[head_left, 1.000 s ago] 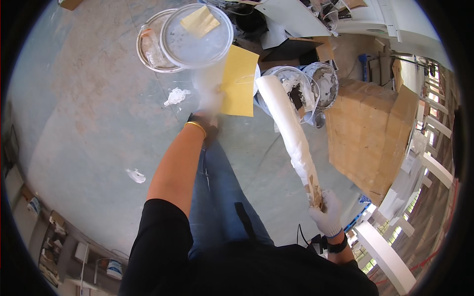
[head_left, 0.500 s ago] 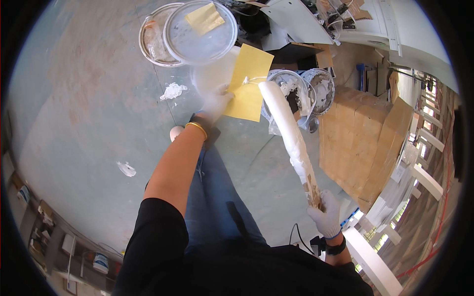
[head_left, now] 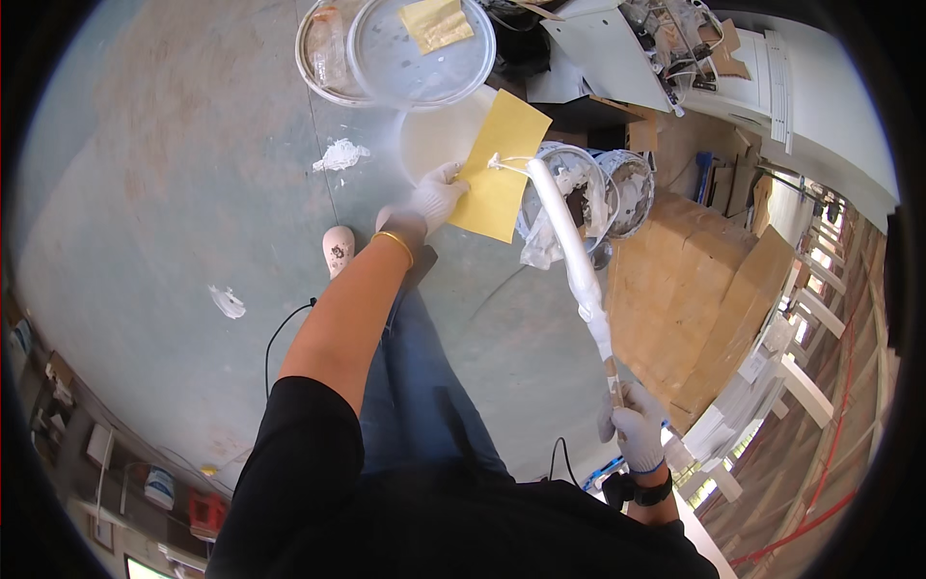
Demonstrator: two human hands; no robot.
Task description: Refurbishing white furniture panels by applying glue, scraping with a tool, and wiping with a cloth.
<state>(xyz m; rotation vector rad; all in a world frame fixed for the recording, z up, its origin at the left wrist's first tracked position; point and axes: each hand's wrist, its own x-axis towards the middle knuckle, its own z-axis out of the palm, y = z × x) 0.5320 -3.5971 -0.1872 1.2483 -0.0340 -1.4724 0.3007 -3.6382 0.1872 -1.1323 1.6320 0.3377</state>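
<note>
My left hand [head_left: 436, 197], in a white glove, is closed on the lower left edge of a yellow sheet [head_left: 503, 172] that looks like sandpaper. My gloved right hand [head_left: 637, 427] grips the brown near end of a long, slim white piece [head_left: 571, 251]. That piece slants up and away to the left, its surface uneven lower down. A white string with a knot [head_left: 496, 161] runs from its far tip across the sheet. Tip and sheet lie close together; whether they touch I cannot tell.
Two messy white-smeared buckets [head_left: 627, 183] stand beyond the white piece, beside a big cardboard box [head_left: 680, 299]. A round lid [head_left: 391, 79] bears a crumpled yellow sheet [head_left: 439, 21]. White blobs [head_left: 340, 155] lie on the grey floor [head_left: 231, 203]. Shelves [head_left: 116, 454] stand at lower left.
The long white piece has turned in my right hand and shows a narrower side. My left hand still holds the yellow sheet. The whole view has shifted slightly.
</note>
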